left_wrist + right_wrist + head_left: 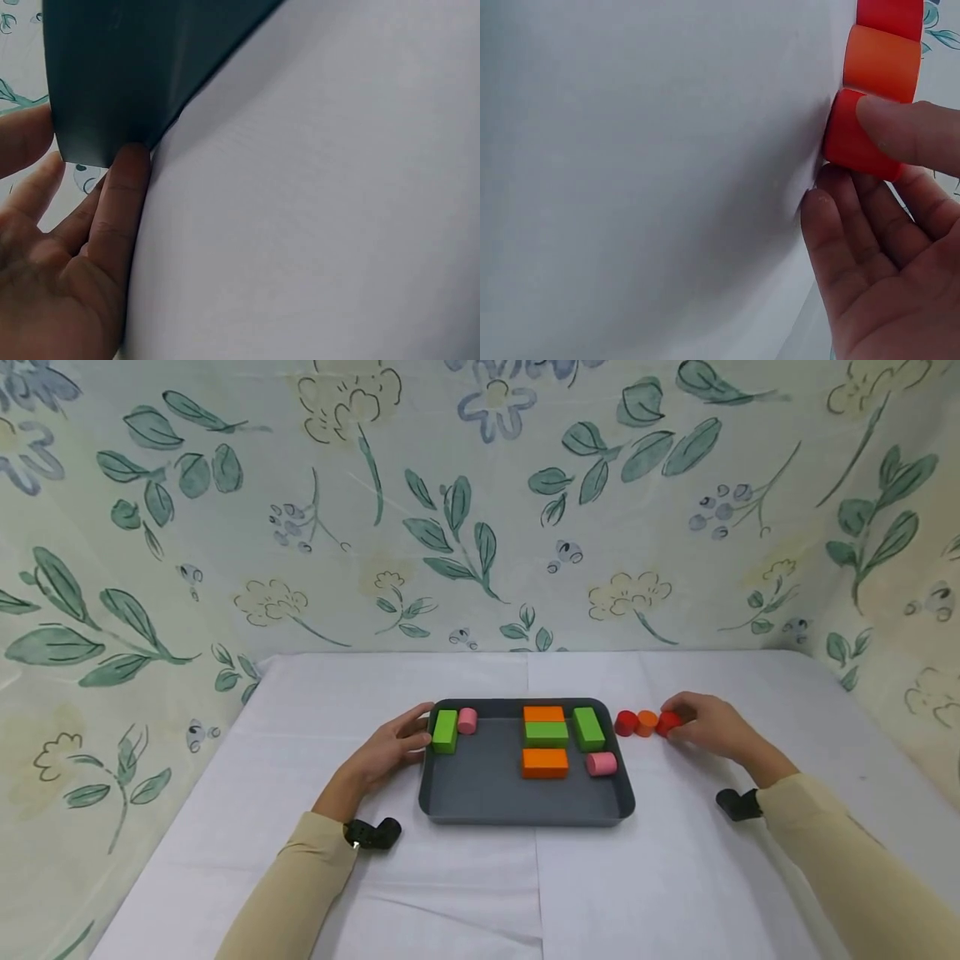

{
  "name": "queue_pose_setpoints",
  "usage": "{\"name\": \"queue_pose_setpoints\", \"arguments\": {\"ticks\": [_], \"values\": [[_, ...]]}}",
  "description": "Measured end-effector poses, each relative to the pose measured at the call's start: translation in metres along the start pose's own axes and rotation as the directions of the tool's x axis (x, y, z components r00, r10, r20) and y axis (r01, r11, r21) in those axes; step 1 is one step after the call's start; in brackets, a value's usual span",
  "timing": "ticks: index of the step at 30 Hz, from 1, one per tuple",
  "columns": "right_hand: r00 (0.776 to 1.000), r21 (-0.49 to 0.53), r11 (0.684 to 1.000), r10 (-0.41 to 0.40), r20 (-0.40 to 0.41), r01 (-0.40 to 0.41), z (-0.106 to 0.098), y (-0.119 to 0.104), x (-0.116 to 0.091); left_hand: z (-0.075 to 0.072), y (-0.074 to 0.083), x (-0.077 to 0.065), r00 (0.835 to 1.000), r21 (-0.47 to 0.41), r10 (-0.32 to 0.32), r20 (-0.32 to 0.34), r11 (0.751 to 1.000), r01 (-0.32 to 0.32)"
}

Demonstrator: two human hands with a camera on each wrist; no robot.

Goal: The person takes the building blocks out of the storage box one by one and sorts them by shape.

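My right hand [712, 724] has its thumb and fingers around a red cylinder block [851, 139] standing on the white cloth. That block ends a row: an orange cylinder block [646, 722] sits beside it, then another red cylinder block [626, 722] close to the tray. On the other side, my left hand [384, 752] rests against the left wall of the dark grey tray [480, 818]. Its fingertips touch the tray's outer side in the left wrist view, the fingers mostly straight.
Inside the tray lie green blocks [445, 732], orange blocks [545, 764] and pink cylinders [467, 721], mostly toward its right half. A white cloth [450, 893] covers the table. Behind it hangs a leaf-and-flower patterned curtain [480, 610].
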State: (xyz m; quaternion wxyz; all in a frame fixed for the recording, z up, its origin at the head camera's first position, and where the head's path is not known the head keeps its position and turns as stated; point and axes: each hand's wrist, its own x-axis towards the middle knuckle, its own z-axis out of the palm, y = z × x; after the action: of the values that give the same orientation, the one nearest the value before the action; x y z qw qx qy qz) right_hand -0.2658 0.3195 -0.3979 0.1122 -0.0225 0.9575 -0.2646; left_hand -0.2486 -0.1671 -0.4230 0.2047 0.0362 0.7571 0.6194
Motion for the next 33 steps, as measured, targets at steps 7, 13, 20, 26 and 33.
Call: {"name": "queue_pose_setpoints", "arguments": {"ticks": [7, 13, 20, 26, 33], "values": [[0.999, 0.002, 1.000, 0.019, 0.042, -0.019, -0.001, 0.000, 0.005, 0.000, -0.001, 0.001, 1.000, 0.006, 0.000, 0.000, 1.000, 0.000], [0.999, 0.000, 1.000, 0.026, 0.024, -0.026, 0.000, -0.001, 0.004, -0.001, 0.002, 0.002, 1.000, 0.005, 0.009, 0.004, 1.000, -0.009], [1.000, 0.003, 1.000, 0.024, 0.019, -0.024, 0.004, -0.003, 0.002, -0.001, 0.000, 0.001, 1.000, -0.007, -0.001, 0.011, 1.000, 0.001], [0.998, -0.085, 0.995, -0.057, -0.015, 0.056, 0.000, -0.009, -0.010, -0.002, -0.005, 0.000, 1.000, -0.019, 0.001, 0.012, 1.000, -0.001], [0.955, -0.221, 0.955, -0.239, -0.175, 0.198, -0.020, -0.033, -0.031, -0.003, -0.003, 0.002, 1.000, -0.015, 0.008, 0.016, 1.000, -0.007]]}}
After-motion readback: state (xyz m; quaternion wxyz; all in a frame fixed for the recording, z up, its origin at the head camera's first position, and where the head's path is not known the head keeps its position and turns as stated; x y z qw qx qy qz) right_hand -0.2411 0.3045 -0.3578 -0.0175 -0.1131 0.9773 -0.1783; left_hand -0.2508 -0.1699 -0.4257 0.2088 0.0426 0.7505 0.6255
